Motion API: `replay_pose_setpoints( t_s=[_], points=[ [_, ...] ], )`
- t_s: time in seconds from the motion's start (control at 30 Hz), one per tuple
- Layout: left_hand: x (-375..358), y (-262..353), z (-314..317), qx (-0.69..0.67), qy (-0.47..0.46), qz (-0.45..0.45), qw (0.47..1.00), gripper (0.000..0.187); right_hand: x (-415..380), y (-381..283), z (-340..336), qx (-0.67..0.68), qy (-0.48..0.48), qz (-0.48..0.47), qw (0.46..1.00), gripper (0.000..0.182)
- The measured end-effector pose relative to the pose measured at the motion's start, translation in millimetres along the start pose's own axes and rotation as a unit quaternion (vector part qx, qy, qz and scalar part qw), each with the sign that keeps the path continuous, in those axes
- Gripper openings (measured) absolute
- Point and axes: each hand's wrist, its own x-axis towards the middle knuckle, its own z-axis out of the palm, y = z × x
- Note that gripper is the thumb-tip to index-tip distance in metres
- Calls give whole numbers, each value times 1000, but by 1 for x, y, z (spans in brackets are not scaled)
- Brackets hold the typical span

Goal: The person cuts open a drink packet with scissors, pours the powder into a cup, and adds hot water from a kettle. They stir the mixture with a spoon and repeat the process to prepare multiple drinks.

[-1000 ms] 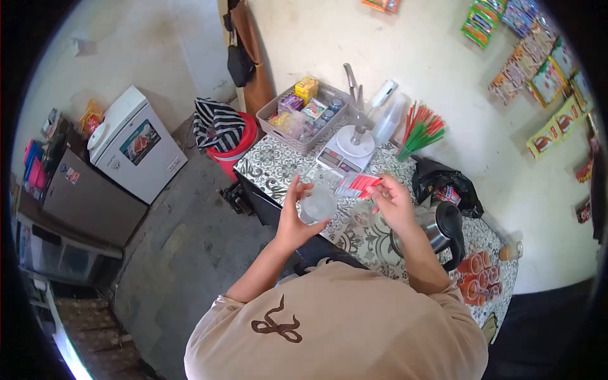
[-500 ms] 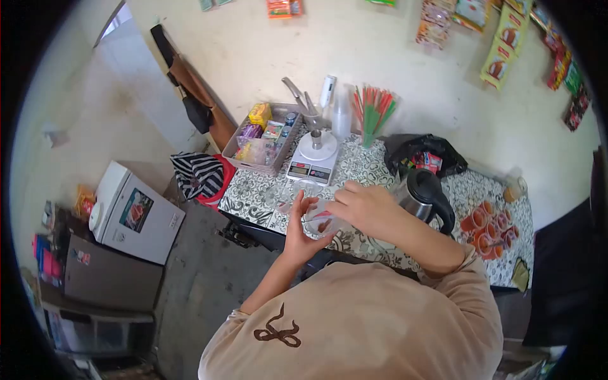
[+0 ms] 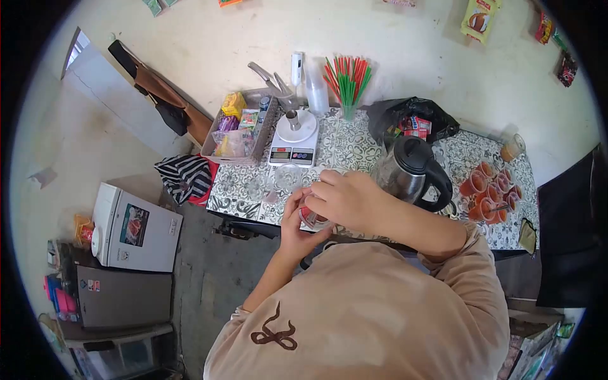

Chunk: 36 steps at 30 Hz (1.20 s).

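A clear plastic cup (image 3: 311,218) with something red in it is held close to my body at the table's front edge. My left hand (image 3: 296,229) is wrapped round its left side and underside. Over the top of the cup lies my right hand (image 3: 345,201), its fingers bent together; what they pinch, if anything, is hidden. Just behind my hands, a clear container (image 3: 288,177) stands on the patterned table (image 3: 237,187). Further back is a white kitchen scale (image 3: 294,139) with a small metal cup (image 3: 292,119) on it.
A basket of packets (image 3: 206,149) stands back left. Red and green straws (image 3: 348,79), a black plastic bag (image 3: 386,117) and a kettle (image 3: 411,168) are behind and right. Several cups of reddish drink (image 3: 487,193) and a jar (image 3: 513,147) stand far right.
The view has shifted, so the table items sit further left and higher. My right hand has come down over the cup, closer to my left hand, which still holds it.
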Motion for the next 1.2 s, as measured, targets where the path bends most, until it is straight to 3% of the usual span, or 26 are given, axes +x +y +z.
replay_pose_setpoints(
  t_s=[0.17, 0.37, 0.47, 0.57, 0.7, 0.77, 0.87, 0.97, 1.07, 1.1, 1.2],
  points=[
    [1, -7, 1, -29, 5, -23, 999, 51, -7, 2, 14, 37, -15, 10, 999, 16],
    [4, -12, 0, -29, 1, -34, 999, 53, -13, 10, 13, 94, -118, 66, 986, 24],
    [4, -14, 0, -73, -8, -65, 995, 61, -16, 13, 17, 123, -73, 78, 987, 24],
    [10, -18, 1, -89, -25, -75, 993, 68, -17, 20, 4, 110, -90, 46, 989, 23],
    [28, -10, 9, -69, -30, -55, 996, 73, -20, 24, -15, 166, -24, 110, 980, 18],
    [34, -4, 18, -123, -11, -71, 990, 82, -26, 26, -16, 184, 4, 146, 972, 17],
    [40, 3, 27, -137, -22, -73, 988, 95, -36, 30, -19, 188, -44, 188, 963, 17],
    [49, 13, 32, -127, -53, -79, 987, 97, -46, 40, -22, 207, -5, 214, 955, 14],
    [55, 25, 37, -139, -46, -105, 984, 96, -52, 58, -28, 431, -69, 417, 798, 13],
    [55, 23, 38, -109, -31, -80, 990, 96, -54, 68, -31, 558, -55, 407, 721, 15],
    [56, 21, 34, -131, -21, -73, 988, 96, -67, 89, -52, 730, 67, 506, 455, 17]
  ],
)
